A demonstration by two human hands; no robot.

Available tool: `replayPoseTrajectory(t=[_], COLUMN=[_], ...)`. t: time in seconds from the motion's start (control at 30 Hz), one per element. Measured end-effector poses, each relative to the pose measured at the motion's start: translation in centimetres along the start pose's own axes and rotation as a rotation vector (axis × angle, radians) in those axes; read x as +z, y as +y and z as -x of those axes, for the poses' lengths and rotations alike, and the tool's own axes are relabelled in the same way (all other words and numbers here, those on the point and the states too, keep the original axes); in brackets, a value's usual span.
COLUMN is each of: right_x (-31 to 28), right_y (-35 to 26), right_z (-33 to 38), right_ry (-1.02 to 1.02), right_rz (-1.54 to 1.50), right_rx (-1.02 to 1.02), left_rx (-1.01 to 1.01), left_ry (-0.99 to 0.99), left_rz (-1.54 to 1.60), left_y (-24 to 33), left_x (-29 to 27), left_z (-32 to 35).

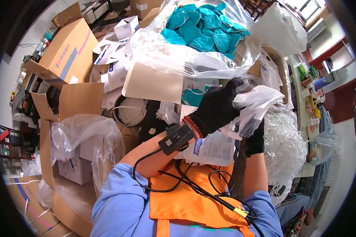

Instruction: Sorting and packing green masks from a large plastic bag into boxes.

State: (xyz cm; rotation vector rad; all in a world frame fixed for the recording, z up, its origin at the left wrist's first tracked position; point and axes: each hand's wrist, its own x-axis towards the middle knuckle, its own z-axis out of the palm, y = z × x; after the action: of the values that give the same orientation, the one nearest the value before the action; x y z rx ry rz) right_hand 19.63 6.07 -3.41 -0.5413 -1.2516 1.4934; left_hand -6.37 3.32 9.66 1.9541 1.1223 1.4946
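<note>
My left hand [217,104], in a black glove, reaches forward with its fingers curled on a crumpled clear plastic bag [259,102]. The bag bunches up between my hands. My right hand [256,140], also black-gloved, is below and to the right, against the bag's lower end; its fingers are hidden behind the plastic. Just beyond my left hand is a box lined with clear plastic sheet [154,51], full of teal folded masks [203,29]. More teal fabric [192,96] shows beside my left hand. A printed white package [215,148] lies on my lap.
An open carton [45,150] with plastic lining and white boxes stands at the left, a larger carton [69,49] behind it. A bowl of white granules [132,111] sits near the middle. White shredded strips [284,146] bulge at the right. Cables [190,179] cross my orange apron [186,203].
</note>
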Motion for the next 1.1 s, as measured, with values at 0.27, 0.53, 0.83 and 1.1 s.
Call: replayPoseTrajectory(t=[0.27,0.53,0.83,1.1], right_x=[7.9,0.8,-12.0,-23.7], right_y=[-5.2,-7.5,-11.1,-15.6], right_z=[-1.6,-1.6,-3.4,-12.3], right_ry=[0.427,0.476,0.824,0.825], right_rz=[0.081,1.283,1.535,1.890], right_rx=[0.131,-0.122,0.037,0.352], left_rx=[0.049,-0.154,-0.110,0.119], left_ry=[-0.266,-0.534,-0.297,-0.476], left_rz=[-0.262,-0.277,-0.146,-0.233], left_y=[-1.2,-6.0,-3.7,0.0], left_x=[-0.5,-3.7,-4.7,-4.0], left_z=[0.3,-0.1,1.1,2.0])
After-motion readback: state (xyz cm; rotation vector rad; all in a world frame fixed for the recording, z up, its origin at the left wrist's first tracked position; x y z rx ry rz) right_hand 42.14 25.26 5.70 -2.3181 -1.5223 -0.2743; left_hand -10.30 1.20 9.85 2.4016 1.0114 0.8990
